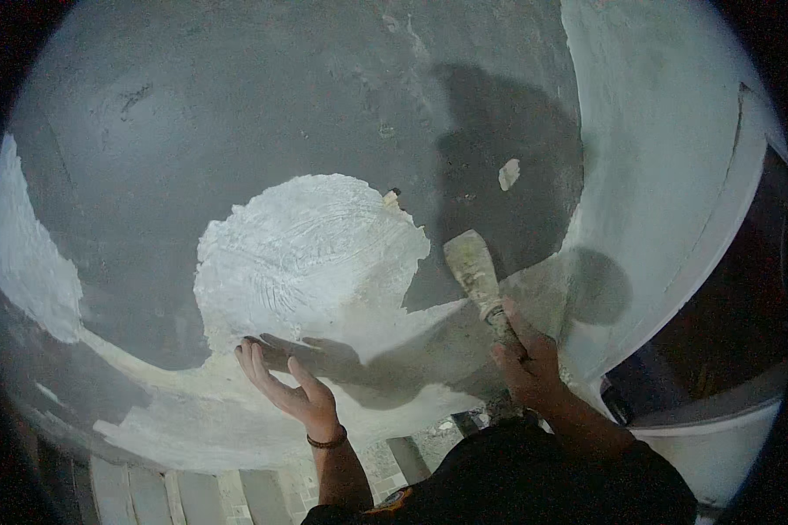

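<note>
My right hand (531, 359) is closed round the handle of a putty knife (473, 265), whose broad blade points up and is smeared with pale plaster. The blade is over the lower right of a dark grey wall (324, 96); whether it touches the wall I cannot tell. To the left, my left hand (291, 388) is raised with its fingers stretched out and apart, holding nothing. Its fingertips are by the lower edge of a large white plaster patch (306, 241), which has ridged marks across it; I cannot tell whether they touch.
A small bare spot (509, 175) shows in the grey paint, and a small hole (394, 193) edges the patch. Pale wall (657, 131) runs down the right side beside a dark opening (718, 306). Grey and white strips (149, 499) lie along the bottom left.
</note>
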Action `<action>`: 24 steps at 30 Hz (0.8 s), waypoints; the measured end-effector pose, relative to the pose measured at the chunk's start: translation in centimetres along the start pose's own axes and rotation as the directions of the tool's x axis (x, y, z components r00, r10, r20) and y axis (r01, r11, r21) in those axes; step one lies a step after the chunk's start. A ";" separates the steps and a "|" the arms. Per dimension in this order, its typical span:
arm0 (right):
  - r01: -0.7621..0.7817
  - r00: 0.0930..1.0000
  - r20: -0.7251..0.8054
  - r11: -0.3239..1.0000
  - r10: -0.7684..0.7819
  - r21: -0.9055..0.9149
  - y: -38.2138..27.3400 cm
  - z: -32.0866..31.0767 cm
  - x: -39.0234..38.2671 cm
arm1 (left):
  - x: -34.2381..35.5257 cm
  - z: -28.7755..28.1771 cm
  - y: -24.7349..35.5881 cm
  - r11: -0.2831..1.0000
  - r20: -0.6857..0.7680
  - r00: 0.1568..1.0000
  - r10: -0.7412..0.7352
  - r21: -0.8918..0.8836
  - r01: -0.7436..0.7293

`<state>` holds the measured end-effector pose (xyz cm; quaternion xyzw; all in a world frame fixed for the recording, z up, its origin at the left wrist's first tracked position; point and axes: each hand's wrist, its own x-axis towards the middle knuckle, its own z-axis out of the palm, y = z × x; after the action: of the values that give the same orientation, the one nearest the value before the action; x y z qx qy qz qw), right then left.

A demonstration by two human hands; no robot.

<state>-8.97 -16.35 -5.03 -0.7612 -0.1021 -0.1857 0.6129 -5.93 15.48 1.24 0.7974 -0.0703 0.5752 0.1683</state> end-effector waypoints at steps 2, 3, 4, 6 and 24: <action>0.029 1.000 0.007 0.999 -0.029 -0.028 -0.5 0.9 0.4 | 0.5 0.7 0.2 0.996 0.059 0.996 0.062 0.054 -0.065; 0.021 1.000 0.008 0.999 -0.021 -0.034 -0.6 1.5 0.6 | 0.6 1.4 0.4 0.991 0.111 0.989 0.098 0.079 -0.107; 0.013 1.000 0.014 0.999 -0.012 -0.039 -0.8 2.1 0.8 | 0.6 2.2 0.7 0.984 0.161 0.978 0.132 0.098 -0.148; 0.050 0.999 -0.008 0.994 -0.052 -0.096 -1.0 3.2 1.0 | 0.4 3.9 1.3 0.981 0.243 0.962 0.123 0.118 -0.155; 0.204 0.928 -0.221 0.906 -0.300 -0.370 0.7 7.2 0.8 | 0.4 6.6 0.9 0.892 0.241 0.944 0.226 0.337 -0.300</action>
<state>-6.81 -9.53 -6.60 -0.8028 -0.0814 -0.3818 0.4507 -0.15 12.36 -0.10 0.8504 -0.0846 0.5143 -0.0720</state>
